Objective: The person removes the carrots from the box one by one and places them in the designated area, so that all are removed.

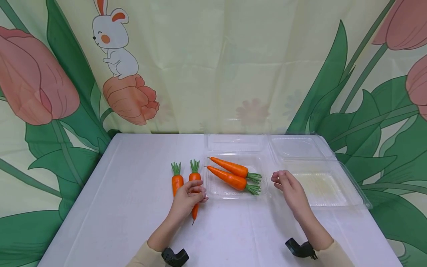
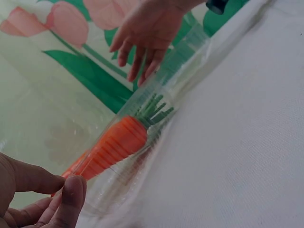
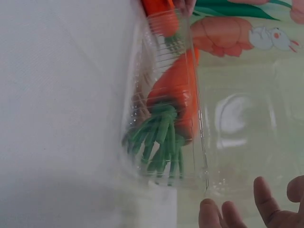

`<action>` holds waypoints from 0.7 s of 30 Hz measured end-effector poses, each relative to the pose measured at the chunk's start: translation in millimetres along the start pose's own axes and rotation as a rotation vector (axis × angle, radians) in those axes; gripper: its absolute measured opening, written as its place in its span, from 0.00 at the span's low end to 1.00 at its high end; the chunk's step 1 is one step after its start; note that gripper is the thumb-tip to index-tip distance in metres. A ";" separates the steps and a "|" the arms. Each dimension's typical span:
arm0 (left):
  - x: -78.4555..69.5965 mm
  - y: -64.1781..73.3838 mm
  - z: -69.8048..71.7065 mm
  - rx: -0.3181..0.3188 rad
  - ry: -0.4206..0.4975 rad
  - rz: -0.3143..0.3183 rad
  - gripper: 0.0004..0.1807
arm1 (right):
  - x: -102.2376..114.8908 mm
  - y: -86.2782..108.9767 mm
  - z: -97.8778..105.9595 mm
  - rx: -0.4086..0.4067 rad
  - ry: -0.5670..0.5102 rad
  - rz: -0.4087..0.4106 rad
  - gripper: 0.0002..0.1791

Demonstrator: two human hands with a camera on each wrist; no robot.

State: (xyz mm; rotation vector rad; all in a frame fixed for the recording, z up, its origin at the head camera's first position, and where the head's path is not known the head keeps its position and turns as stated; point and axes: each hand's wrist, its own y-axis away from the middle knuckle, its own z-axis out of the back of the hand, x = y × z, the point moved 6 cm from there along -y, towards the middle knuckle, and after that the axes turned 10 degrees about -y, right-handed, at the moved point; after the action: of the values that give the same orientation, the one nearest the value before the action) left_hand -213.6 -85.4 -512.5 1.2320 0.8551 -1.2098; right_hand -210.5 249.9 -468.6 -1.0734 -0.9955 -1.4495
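Two orange carrots [image 1: 230,178] with green stubs of leaf lie side by side in an open clear plastic box [image 1: 217,193]. My left hand [image 1: 186,198] is at the box's left side; in the left wrist view its thumb [image 2: 73,192] and forefinger meet at the rim and appear to pinch it. Under that hand, two more carrots lie on the table; the nearer one [image 1: 195,177] is partly covered, the other [image 1: 177,181] mostly so. My right hand [image 1: 293,191] hovers just off the box's right side, fingers loosely bent around nothing.
A second open clear plastic box [image 1: 347,185] stands at the right, its lid [image 1: 301,146] folded back. The first box's lid [image 1: 237,142] leans toward the back curtain [image 1: 207,74]. A white cloth covers the table [image 1: 116,207].
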 end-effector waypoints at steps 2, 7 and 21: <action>0.6 -0.5 -0.3 0.006 0.007 0.000 0.25 | 0.8 -2.5 -2.6 0.011 -0.008 -0.015 0.29; 1.8 -0.2 -0.8 0.012 -0.013 0.002 0.25 | 1.2 -6.3 -7.9 0.023 -0.019 -0.037 0.27; 1.4 2.7 -0.8 0.010 -0.029 0.011 0.25 | -0.2 -1.2 -11.2 0.022 0.006 -0.072 0.24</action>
State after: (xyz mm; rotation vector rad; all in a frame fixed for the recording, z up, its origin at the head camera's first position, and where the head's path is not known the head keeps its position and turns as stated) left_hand -210.6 -85.1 -513.4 1.2227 0.8208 -1.2217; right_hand -212.9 239.3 -471.7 -1.0257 -1.0526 -1.4960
